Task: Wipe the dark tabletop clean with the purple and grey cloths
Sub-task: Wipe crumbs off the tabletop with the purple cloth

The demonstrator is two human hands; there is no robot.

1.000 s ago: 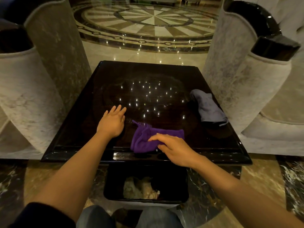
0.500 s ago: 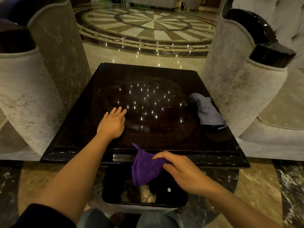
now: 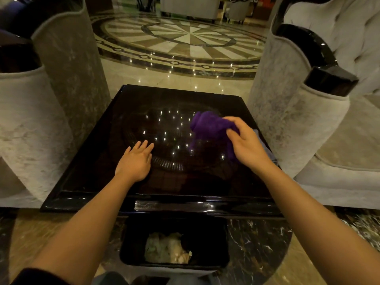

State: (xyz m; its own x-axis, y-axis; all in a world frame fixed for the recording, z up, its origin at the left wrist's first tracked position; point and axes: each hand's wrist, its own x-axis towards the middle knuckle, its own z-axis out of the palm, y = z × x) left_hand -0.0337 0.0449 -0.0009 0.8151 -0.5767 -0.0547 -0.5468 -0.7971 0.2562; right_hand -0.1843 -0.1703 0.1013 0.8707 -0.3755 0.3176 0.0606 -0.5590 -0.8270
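The right hand (image 3: 247, 146) is closed around a bunched purple cloth (image 3: 207, 126), fingers curled over its top, holding it up over the right half of the dark desk (image 3: 98, 161); whether the hanging end of the cloth touches the surface cannot be told, as the cloth is blurred. The left hand (image 3: 134, 161) lies flat and empty on the desk, palm down, fingers together and pointing away from the person, left of the cloth and well apart from it. A sliver of the grey cloth (image 3: 260, 138) shows just behind the right hand, near the desk's right edge. Below the near edge of the desk stands a black bin (image 3: 216, 262) with pale crumpled waste inside. Grey upholstered armchairs (image 3: 287, 112) flank the desk on both sides, on a polished patterned floor (image 3: 185, 40)
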